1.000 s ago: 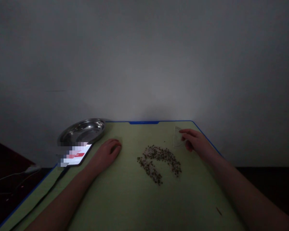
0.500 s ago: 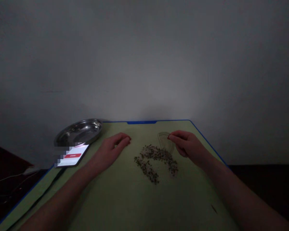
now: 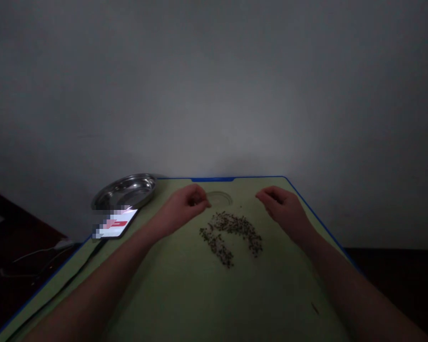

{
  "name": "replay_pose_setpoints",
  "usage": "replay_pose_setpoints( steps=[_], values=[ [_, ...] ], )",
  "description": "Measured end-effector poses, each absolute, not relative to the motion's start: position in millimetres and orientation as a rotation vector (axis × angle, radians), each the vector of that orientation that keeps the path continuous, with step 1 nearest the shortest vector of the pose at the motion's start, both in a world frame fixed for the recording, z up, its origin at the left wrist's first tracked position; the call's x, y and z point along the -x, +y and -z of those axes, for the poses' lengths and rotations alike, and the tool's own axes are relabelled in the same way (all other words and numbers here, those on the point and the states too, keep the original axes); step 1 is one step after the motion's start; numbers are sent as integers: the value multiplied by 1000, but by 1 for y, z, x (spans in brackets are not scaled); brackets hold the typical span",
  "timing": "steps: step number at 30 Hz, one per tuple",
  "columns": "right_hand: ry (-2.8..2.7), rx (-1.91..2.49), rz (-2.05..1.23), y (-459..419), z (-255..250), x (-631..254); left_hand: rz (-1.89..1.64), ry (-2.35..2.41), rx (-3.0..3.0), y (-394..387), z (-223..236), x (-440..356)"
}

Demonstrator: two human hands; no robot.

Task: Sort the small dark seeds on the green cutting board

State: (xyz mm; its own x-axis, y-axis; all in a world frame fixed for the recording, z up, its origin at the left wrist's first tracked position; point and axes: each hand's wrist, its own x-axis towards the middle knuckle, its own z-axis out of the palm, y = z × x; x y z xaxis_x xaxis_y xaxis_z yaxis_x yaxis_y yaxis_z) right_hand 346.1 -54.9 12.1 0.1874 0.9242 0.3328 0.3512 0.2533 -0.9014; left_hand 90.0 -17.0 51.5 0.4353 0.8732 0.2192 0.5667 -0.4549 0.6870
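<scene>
My left hand point(image 3: 183, 209) pinches one end of a clear plastic protractor point(image 3: 224, 195), whose curved edge shows to the right of the fingertips. Across the table, my right hand point(image 3: 283, 209) has its thumb and fingers drawn together, with nothing visible between them. Between the hands, a little nearer to me, lies an arch of small mixed dark and pale grains point(image 3: 237, 225) on the green tabletop point(image 3: 214, 294). Its open side faces me, and the grains are too small to name. Neither hand touches them.
At the back left, a shiny metal bowl point(image 3: 128, 190) stands tilted. A lit phone or tablet point(image 3: 123, 225) leans before it. A thin dark sliver point(image 3: 314, 308) lies at the front right. The table's blue edge point(image 3: 214, 179) runs close to a grey wall point(image 3: 214, 95).
The protractor has passed from my right hand to my left and moved leftward. My left hand has shifted right and farther away. The view has moved slightly; the grain arch keeps its shape.
</scene>
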Motion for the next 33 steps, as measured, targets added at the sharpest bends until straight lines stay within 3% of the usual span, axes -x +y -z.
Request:
replay_pose_setpoints(
  steps=[4,15,33],
  values=[
    [-1358,1372,-597,-43,0,-360,-820,1191,-2004,-8,-35,-49],
    [-1488,1511,-459,-37,13,-368,-437,1227,-2330,-65,-18,-20],
    [-1678,1608,-278,-29,29,-376,-105,951,-2770,-63,-27,-63]
  ],
)
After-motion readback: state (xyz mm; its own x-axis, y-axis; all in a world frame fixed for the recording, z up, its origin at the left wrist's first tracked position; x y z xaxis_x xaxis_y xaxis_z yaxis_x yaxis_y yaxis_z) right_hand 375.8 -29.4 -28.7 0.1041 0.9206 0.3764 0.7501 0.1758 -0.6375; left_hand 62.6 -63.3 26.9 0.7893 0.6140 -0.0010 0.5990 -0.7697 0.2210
